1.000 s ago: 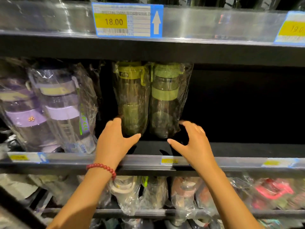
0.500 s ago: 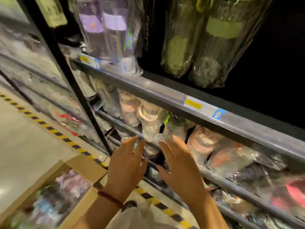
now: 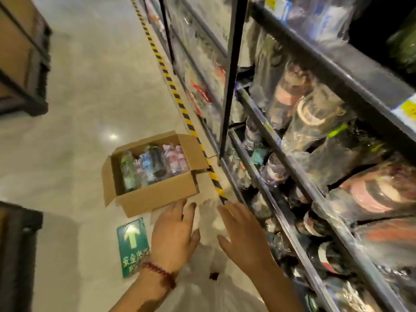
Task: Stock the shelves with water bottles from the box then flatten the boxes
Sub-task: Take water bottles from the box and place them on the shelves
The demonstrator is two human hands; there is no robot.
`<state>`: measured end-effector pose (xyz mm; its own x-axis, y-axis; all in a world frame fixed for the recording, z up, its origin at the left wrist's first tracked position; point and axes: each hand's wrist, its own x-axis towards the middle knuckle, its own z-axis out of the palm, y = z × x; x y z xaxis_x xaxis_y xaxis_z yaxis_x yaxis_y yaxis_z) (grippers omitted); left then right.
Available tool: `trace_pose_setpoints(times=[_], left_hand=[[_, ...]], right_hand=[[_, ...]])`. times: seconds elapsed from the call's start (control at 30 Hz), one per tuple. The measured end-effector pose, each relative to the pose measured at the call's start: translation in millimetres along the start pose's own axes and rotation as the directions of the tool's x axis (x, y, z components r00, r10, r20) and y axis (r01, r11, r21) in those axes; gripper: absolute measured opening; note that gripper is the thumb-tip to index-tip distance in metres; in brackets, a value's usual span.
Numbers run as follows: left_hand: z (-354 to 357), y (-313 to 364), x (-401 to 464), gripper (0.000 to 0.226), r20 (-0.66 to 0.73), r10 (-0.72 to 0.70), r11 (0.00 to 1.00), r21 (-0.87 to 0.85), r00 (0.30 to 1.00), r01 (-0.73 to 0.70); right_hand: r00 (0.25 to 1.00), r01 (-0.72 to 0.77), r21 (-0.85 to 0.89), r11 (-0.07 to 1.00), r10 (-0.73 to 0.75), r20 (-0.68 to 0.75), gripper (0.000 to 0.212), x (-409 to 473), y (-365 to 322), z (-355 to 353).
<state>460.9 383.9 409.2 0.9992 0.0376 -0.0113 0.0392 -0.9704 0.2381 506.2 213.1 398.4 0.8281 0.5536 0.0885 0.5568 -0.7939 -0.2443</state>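
An open cardboard box (image 3: pixel 157 194) stands on the floor at the foot of the shelving, its flaps folded out. Several plastic-wrapped water bottles (image 3: pixel 153 165) lie inside it, in green, blue and pink. My left hand (image 3: pixel 174 235), with a red bead bracelet at the wrist, hovers just below the box's near corner, fingers straight and spread, holding nothing. My right hand (image 3: pixel 243 235) is beside it to the right, also empty with straight fingers. The shelves (image 3: pixel 292 167) on the right are packed with wrapped bottles.
A yellow-and-black striped tape line (image 3: pixel 177 95) runs along the floor at the shelf base. A green arrow floor sign (image 3: pixel 132 246) lies left of my left hand. Dark shelving units (image 3: pixel 24 55) stand at the left across the aisle. A black upright post (image 3: pixel 231 75) divides the shelf bays.
My view has swung down from the shelf with the green bottles to the floor. Both hands came off the shelf and dropped, empty, toward the open box.
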Motion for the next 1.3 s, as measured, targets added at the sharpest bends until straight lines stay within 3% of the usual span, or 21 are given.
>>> trace_pose_setpoints(times=[0.4,0.57,0.73,0.87,1.13,1.3], left_hand=[[-27.5,-68.9,9.6,0.069,-0.035,-0.36,0.933,-0.012,0.932,0.359],[-46.0,-132.9,31.7,0.068,-0.009,-0.432,0.902,-0.033,0.902,0.431],[-66.5,-209.2,66.1,0.068,-0.015,-0.412,0.911,-0.049,0.911,0.41],[-72.4,-267.9,97.0,0.07,-0.018,-0.406,0.914,-0.037,0.914,0.405],[-36.6,-350.3,169.4,0.074,0.122,-0.512,0.85,-0.076,0.85,0.522],[13.2,-396.8,222.3,0.068,0.24,-0.638,0.728,-0.124,0.732,0.675]], right_hand=[[0.978,0.198,0.081,0.977,-0.202,0.049,0.082,91.6,-36.6,3.7],[0.974,0.205,0.088,0.975,-0.213,0.083,0.081,150.8,-73.1,17.1],[0.979,0.177,0.121,0.977,-0.188,0.084,0.075,217.5,-111.1,36.2],[0.976,0.1,0.126,0.987,-0.122,0.181,0.074,274.9,-136.3,60.5],[0.94,0.032,0.154,0.988,-0.082,0.332,0.071,391.1,-144.3,110.7],[0.808,0.028,0.128,0.991,-0.098,0.581,0.069,458.2,-127.3,176.4]])
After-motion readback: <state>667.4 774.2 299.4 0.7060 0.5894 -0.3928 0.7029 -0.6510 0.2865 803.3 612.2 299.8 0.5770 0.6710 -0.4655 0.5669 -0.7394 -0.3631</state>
